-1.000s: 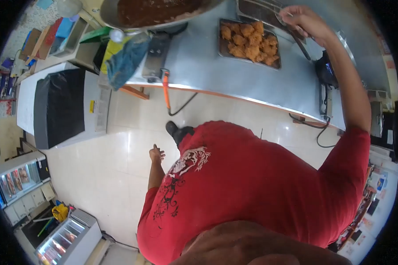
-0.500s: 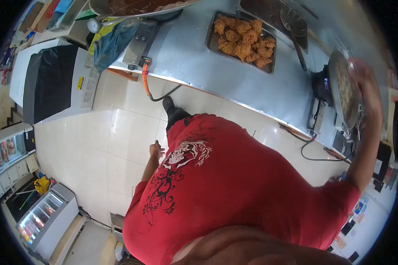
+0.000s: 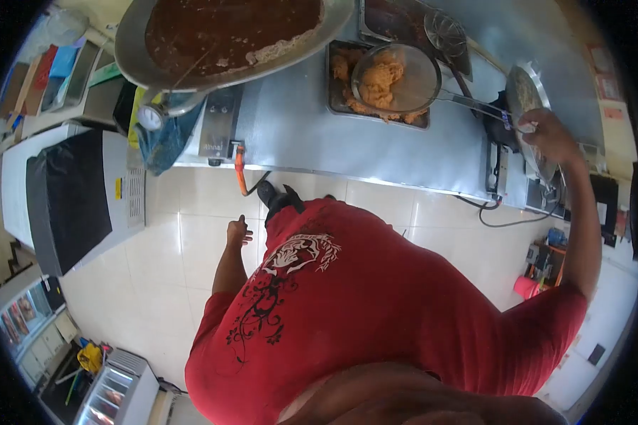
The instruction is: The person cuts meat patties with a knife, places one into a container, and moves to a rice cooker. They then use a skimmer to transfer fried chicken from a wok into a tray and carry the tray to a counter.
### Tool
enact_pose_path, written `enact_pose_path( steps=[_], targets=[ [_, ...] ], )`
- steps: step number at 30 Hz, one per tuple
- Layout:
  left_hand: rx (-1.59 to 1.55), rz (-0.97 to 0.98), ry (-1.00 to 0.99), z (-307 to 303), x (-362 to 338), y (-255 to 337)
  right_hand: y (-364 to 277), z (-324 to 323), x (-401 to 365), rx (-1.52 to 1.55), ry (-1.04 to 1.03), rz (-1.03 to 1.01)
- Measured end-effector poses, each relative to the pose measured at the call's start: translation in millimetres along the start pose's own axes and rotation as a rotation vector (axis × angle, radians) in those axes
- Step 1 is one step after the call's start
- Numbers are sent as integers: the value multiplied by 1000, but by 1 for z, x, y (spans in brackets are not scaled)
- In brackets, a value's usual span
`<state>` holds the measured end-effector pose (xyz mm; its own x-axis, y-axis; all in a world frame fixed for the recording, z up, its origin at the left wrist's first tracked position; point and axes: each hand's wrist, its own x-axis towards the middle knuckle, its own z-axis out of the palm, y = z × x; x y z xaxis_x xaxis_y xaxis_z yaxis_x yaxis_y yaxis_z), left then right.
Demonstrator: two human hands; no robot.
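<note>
My right hand (image 3: 549, 138) is closed around the long handle of a round mesh skimmer (image 3: 425, 60). A golden battered piece of fried chicken (image 3: 379, 79) shows in the skimmer's basket, which overlaps the metal tray (image 3: 428, 122) in this view. More fried chicken (image 3: 342, 66) lies in that tray, partly hidden by the skimmer. Just beyond my right hand stands a wide pan (image 3: 528, 95) on a dark burner unit. My left hand (image 3: 239, 231) hangs by my side over the floor, thumb out and fingers loosely apart, with nothing in it.
A large pan of brown liquid (image 3: 227, 35) with a clipped dial thermometer (image 3: 150, 117) stands at the counter's left. Another wire skimmer (image 3: 445, 34) rests on a dark tray behind. An orange hose (image 3: 239, 170) hangs off the counter (image 3: 298, 142).
My right hand has come left from over the right-hand pan, now with the skimmer and chicken reaching over the tray. The view has shifted, showing more of the left pan.
</note>
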<state>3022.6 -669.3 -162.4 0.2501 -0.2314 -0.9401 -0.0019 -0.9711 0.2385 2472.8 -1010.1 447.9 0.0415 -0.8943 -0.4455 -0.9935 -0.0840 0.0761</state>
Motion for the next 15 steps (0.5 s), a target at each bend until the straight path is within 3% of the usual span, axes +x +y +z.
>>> enact_pose_path(
  steps=[1, 4, 7, 11, 15],
  targets=[
    [18, 14, 8, -10, 1, 6, -13, -12, 5, 32, -42, 56],
    [-4, -16, -16, -35, 14, 5, -30, -23, 13, -156, -75, -48],
    [-10, -43, -71, -45, 31, -9, -44, -32, 24, -275, 7, -100],
    [2, -114, -158, -49, 52, -30, -117, -68, 14, -133, -28, 344],
    [50, -139, -195, -53, 54, -35, -89, -79, 16, -208, -67, 144]
  ],
)
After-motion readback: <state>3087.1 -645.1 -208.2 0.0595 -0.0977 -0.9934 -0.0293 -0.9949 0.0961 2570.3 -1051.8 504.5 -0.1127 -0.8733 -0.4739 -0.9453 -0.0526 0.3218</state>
